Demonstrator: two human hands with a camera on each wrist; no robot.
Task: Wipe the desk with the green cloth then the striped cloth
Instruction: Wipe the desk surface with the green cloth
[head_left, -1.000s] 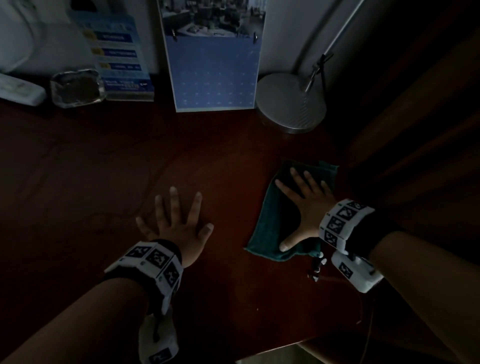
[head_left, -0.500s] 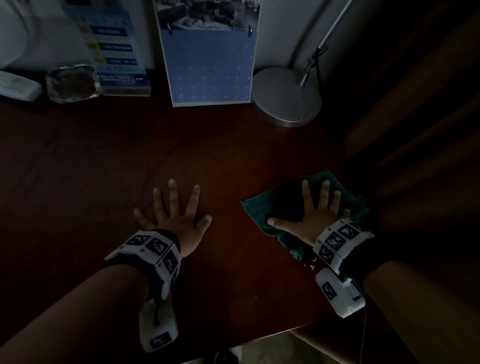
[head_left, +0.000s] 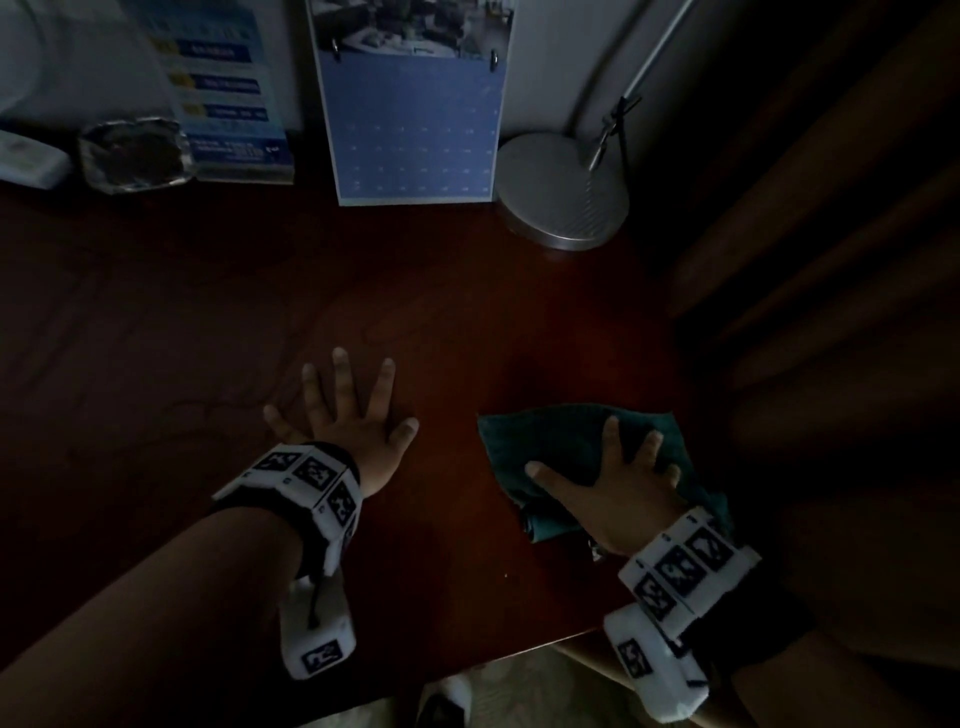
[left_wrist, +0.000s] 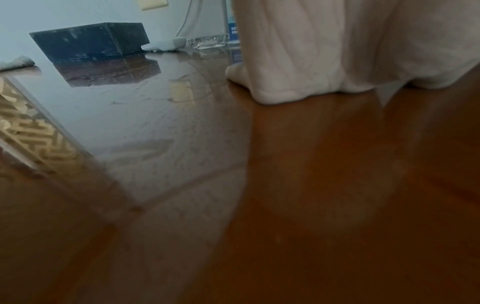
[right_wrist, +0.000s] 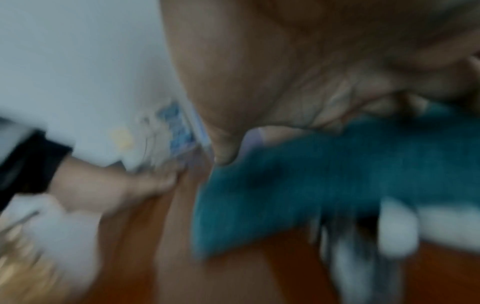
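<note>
Right hand (head_left: 618, 493) flat, fingers spread, pressing crumpled dark-green cloth (head_left: 550, 452) under palm, near right front of reddish-brown wooden desk (head_left: 441, 322); left hand (head_left: 345, 421) splayed flat on bare wood, gripping nothing

- We see the green cloth (head_left: 561, 447), dark teal and rumpled, lying flat on the desk (head_left: 260, 312) near its right front corner
- The desk is glossy reddish-brown wood
</note>
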